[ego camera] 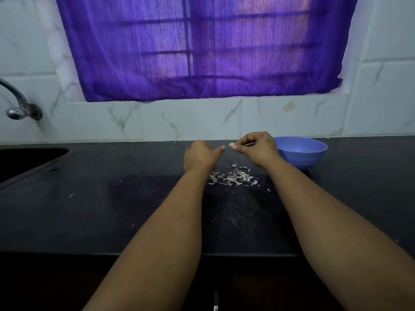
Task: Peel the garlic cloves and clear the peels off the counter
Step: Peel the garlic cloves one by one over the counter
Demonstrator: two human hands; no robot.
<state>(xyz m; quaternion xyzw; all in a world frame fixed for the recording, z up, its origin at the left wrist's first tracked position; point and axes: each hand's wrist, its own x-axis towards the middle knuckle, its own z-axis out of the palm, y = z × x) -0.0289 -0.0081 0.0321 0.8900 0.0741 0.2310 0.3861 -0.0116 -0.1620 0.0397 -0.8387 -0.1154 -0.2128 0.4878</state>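
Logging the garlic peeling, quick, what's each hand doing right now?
Left hand: fingers curled, thumb out, nothing visibly held.
Right hand: pinching a garlic clove at its fingertips.

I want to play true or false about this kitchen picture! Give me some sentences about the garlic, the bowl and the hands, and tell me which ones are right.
1. The right hand pinches a garlic clove. True.
2. The bowl is red. False: it is blue.
3. The garlic peels lie in a pile on the counter. True.
4. The peels are inside the bowl. False: they lie on the counter, beside the bowl, between the two arms.
5. The left hand holds a knife. False: no knife shows; its fingers are curled, and nothing can be seen in it.
6. A purple curtain hangs over the window. True.
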